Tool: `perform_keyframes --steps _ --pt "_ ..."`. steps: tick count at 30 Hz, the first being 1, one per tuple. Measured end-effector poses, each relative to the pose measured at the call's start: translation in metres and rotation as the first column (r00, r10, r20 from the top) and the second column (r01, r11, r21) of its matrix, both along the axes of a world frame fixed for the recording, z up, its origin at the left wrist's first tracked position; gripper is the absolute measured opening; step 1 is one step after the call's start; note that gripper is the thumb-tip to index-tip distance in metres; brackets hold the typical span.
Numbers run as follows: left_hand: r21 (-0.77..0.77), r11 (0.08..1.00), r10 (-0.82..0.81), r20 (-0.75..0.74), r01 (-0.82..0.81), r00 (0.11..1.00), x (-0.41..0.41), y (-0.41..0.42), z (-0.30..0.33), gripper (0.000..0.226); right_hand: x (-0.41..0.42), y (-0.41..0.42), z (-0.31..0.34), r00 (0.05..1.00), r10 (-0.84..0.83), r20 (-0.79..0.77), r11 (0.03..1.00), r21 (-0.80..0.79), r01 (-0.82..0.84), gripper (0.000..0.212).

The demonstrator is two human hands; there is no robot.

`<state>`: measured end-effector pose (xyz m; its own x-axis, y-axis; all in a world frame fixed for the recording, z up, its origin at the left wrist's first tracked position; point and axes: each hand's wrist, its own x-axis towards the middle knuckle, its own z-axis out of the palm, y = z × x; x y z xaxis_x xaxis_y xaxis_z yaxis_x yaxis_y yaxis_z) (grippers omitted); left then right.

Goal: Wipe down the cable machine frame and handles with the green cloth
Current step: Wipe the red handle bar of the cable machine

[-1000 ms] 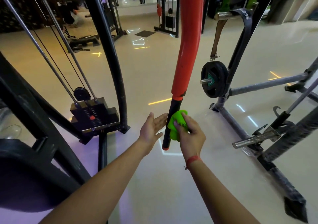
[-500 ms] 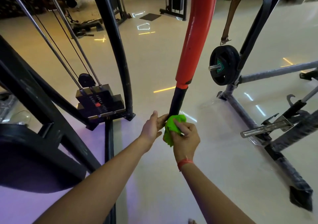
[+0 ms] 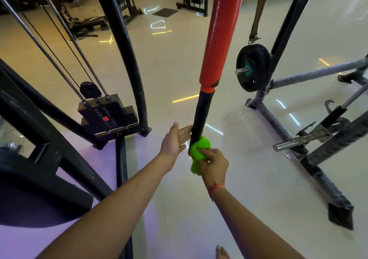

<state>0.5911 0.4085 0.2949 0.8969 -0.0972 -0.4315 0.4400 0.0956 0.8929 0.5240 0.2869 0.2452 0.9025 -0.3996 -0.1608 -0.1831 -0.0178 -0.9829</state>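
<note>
At the lower end of the hanging red-and-black bar (image 3: 199, 117): right hand (image 3: 212, 162) grips the bunched green cloth (image 3: 198, 150), pressing it round the black section's bottom. Left hand (image 3: 175, 138) flat, fingers straight, steadying the bar's left side. Judged: wipe is on this bar only; curved black frame upright (image 3: 127, 59) and weight stack (image 3: 106, 117) show no sign either way, likely still to do.

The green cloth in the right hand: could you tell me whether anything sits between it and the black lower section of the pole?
Nothing visible does. The right hand grips the green cloth directly against the black lower section of the pole. The left hand lies open on the pole's other side, fingers touching it, clear of the cloth.
</note>
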Motion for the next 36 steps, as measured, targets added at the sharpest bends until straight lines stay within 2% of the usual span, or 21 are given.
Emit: perform_keyframes --steps 2,4,5,7,9,12,14,16,18,20,24,25,27,29,31,34,36 --pt "-0.004 1.000 0.001 0.012 -0.001 1.000 0.000 -0.002 -0.004 0.062 -0.007 -0.009 -0.006 0.990 -0.094 -0.105 0.972 0.206 0.114 0.015" --pt "0.009 1.000 0.018 0.027 -0.018 0.999 -0.002 -0.004 -0.010 0.061 -0.007 -0.016 0.001 0.967 -0.254 -0.005 0.909 0.341 0.240 0.024" --pt "0.024 0.999 0.038 0.026 -0.039 0.999 -0.003 -0.005 -0.014 0.062 -0.004 -0.016 0.006 0.961 -0.270 0.066 0.912 0.337 0.233 0.030" --pt "0.045 0.995 0.091 -0.008 -0.090 0.996 -0.009 -0.006 -0.025 0.062 0.002 -0.010 0.014 0.978 -0.169 0.124 0.942 0.312 0.123 0.036" --pt "0.009 0.993 0.120 -0.040 -0.120 0.992 -0.015 -0.007 -0.034 0.060 0.005 -0.003 0.007 0.998 -0.049 0.043 0.953 0.303 0.034 0.028" --pt "-0.027 0.992 0.122 -0.055 -0.123 0.991 -0.020 -0.004 -0.038 0.057 0.004 -0.009 -0.009 0.981 0.061 -0.187 0.989 0.144 -0.034 0.018" --pt "-0.031 0.993 0.107 -0.063 -0.110 0.992 -0.022 0.001 -0.039 0.058 0.001 -0.012 -0.011 0.973 0.048 -0.227 0.982 0.190 -0.004 0.013" --pt "-0.015 0.993 0.116 -0.081 -0.118 0.990 -0.023 0.004 -0.045 0.059 0.000 -0.010 -0.005 0.994 -0.045 -0.104 0.951 0.300 0.074 0.014" --pt "-0.002 0.992 0.125 -0.096 -0.126 0.987 -0.026 0.004 -0.050 0.060 0.000 0.000 -0.001 0.998 -0.068 0.005 0.924 0.377 0.061 0.019" --pt "-0.003 0.991 0.134 -0.100 -0.135 0.986 -0.027 0.004 -0.054 0.061 0.001 0.005 -0.007 1.000 -0.008 -0.014 0.945 0.325 0.012 0.019" --pt "-0.008 0.990 0.136 -0.097 -0.138 0.986 -0.030 0.005 -0.052 0.061 -0.003 -0.010 -0.015 0.970 0.096 -0.224 0.980 0.190 -0.053 0.014" --pt "-0.010 0.990 0.140 -0.099 -0.141 0.985 -0.031 0.006 -0.053 0.061 -0.005 -0.012 -0.014 0.977 0.060 -0.205 0.977 0.214 -0.015 0.016" --pt "0.003 0.987 0.159 -0.106 -0.159 0.982 -0.031 0.004 -0.055 0.060 -0.006 -0.009 -0.011 0.997 -0.035 -0.069 0.964 0.260 0.052 0.029" --pt "0.023 0.984 0.175 -0.131 -0.174 0.976 -0.031 0.003 -0.057 0.060 -0.007 -0.002 -0.008 1.000 0.009 -0.004 0.958 0.286 -0.008 0.027" --pt "0.022 0.983 0.185 -0.158 -0.184 0.970 -0.033 0.002 -0.058 0.059 -0.004 -0.001 -0.011 0.994 0.089 -0.066 0.969 0.235 -0.071 0.017" --pt "0.012 0.984 0.180 -0.168 -0.180 0.969 -0.036 0.003 -0.057 0.061 0.003 -0.014 -0.015 0.972 0.135 -0.193 0.989 0.087 -0.120 0.019" --pt "0.025 0.982 0.188 -0.175 -0.187 0.966 -0.037 0.003 -0.058 0.061 0.002 -0.017 -0.012 0.985 0.105 -0.136 0.984 0.154 -0.083 0.015"
